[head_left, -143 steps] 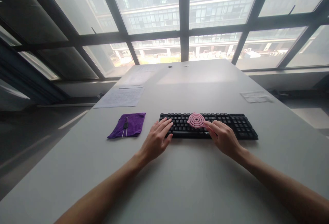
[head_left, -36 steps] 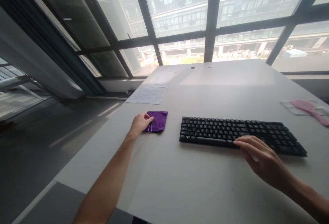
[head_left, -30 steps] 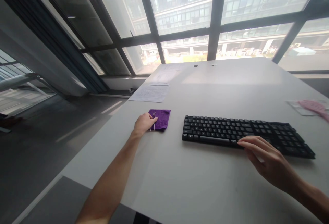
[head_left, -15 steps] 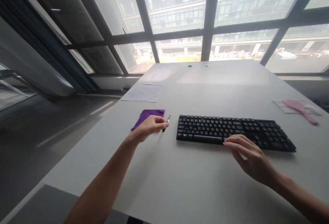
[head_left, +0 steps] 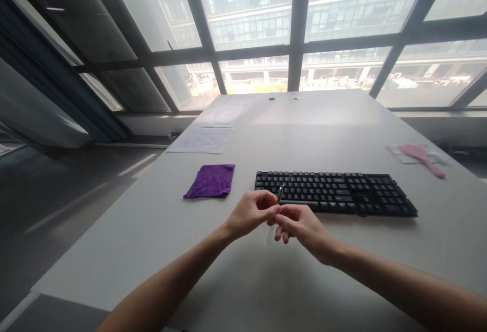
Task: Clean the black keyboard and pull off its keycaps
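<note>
Both hands meet in front of the black keyboard (head_left: pixel 332 188), over its lower left edge. Thumb and fingers of my left hand (head_left: pixel 251 214) are closed on a slim keycap puller (head_left: pixel 280 195). Its metal tip points up and away, and thin wire loops hang below the fingers. My right hand (head_left: pixel 306 229) pinches the same puller from the other side, fingertips touching those of the left. The fingers hide the puller's middle. The keyboard lies flat on the white table.
A purple cloth (head_left: pixel 211 180) lies left of the keyboard. Sheets of paper (head_left: pixel 201 140) rest along the table's left edge. To the right, a pink hairbrush (head_left: pixel 420 157) lies on a flat packet. Tall windows stand behind the table (head_left: pixel 304 139).
My left hand has carried the puller right, away from the purple cloth to the keyboard's front. My right hand has moved left off the keyboard and taken hold too. The view has shifted slightly.
</note>
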### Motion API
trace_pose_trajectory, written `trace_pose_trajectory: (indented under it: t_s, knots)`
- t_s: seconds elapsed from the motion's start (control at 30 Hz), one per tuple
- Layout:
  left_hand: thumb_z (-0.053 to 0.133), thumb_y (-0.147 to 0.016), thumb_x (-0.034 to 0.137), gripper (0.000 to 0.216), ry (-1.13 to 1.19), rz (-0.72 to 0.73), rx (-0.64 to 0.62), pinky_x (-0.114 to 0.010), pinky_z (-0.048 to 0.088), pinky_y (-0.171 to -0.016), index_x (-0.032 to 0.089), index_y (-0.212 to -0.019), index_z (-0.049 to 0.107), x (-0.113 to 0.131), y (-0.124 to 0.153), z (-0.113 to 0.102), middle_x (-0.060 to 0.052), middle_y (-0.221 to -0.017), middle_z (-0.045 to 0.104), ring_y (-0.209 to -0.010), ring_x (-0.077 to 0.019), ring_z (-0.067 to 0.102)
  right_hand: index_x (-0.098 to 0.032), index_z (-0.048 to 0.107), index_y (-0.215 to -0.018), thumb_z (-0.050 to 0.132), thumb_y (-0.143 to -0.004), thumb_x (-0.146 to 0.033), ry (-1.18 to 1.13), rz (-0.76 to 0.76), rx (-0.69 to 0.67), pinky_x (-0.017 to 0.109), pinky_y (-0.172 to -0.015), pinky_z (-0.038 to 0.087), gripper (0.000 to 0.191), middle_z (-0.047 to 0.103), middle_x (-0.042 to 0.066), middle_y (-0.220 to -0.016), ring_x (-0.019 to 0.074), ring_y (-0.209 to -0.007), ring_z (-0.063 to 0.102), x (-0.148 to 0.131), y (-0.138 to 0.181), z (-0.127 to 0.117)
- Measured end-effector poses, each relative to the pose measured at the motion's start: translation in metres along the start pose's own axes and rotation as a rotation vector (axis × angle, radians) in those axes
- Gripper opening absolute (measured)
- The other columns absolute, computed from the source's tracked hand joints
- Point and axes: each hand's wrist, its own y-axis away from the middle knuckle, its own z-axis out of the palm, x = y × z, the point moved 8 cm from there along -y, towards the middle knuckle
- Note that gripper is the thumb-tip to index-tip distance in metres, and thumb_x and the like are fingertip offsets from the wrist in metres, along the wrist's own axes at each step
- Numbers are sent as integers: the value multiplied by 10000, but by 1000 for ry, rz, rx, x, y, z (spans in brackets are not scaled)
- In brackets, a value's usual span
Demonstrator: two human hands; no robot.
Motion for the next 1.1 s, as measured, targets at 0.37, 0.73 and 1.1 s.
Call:
trace_pose_trajectory:
  t_s: [0.37, 0.73, 1.1]
  knots:
    - [757, -813, 519, 533, -411, 325, 300, -418, 521, -975, 187, -1217, 653, -3, -11, -44, -128, -1232, 681, -1164, -286, 622, -141, 671, -822, 749, -829, -456, -114, -66, 199, 269, -573, 512, 325, 743, 90, -790, 165, -629, 678, -4, -3, -35]
    - [767, -724, 653, 1204, -674, 68, -54, -494, 178, -1248, 161, -1610, 116, -41, -37, -68, -183, -1653, 179, -1527, -350, 174, -164, 725, -801, 714, -825, -458, 168, -340, 699, 336, -828, 514, 296, 731, 62, -784, 195, -775, 670, -49, -23, -185]
    - [857, -640, 567, 1366, -789, 174, -110, -509, 203, -1245, 150, -1614, -5, -43, -21, -43, -210, -1635, 168, -1518, -402, 143, -160, 718, -789, 652, -826, -527, 413, -195, 382, 353, -816, 518, 375, 771, 100, -821, 238, -796, 712, -52, -38, -182]
